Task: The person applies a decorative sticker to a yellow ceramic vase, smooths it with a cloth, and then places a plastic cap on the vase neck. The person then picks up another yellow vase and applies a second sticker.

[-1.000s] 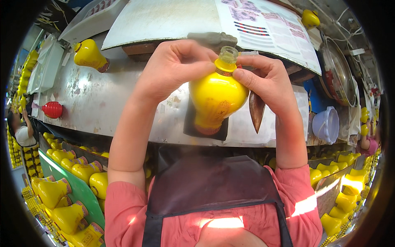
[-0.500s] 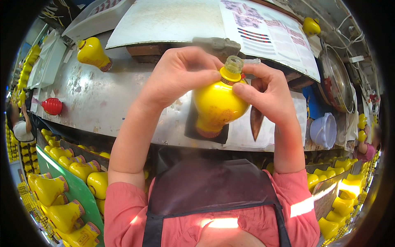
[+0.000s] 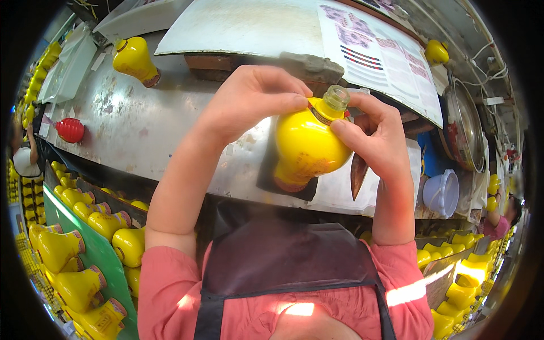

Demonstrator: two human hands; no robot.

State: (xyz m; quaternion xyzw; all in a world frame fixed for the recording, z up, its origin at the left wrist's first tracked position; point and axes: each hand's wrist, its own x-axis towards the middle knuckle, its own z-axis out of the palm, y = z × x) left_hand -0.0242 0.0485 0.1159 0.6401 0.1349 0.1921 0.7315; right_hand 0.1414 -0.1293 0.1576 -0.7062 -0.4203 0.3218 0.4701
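Yellow bulb-shaped bottle (image 3: 309, 144) has tilted over the metal bench (image 3: 141, 130).

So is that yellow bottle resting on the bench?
No, both hands, left and right, hold the bottle up above the bench.

Metal table (image 3: 141, 141) across the middle, worn and smudged. At its far left corner a yellow bulb bottle (image 3: 135, 58) lies on its side; nearer along the left edge sits a red one (image 3: 71, 130). Beyond the table's far right, a printed sheet (image 3: 379, 54) slopes on a board. Off its right end, a pale plastic tub (image 3: 443, 192). Below its left edge, rows of yellow bottles (image 3: 73, 249) beside a green panel (image 3: 96, 249).
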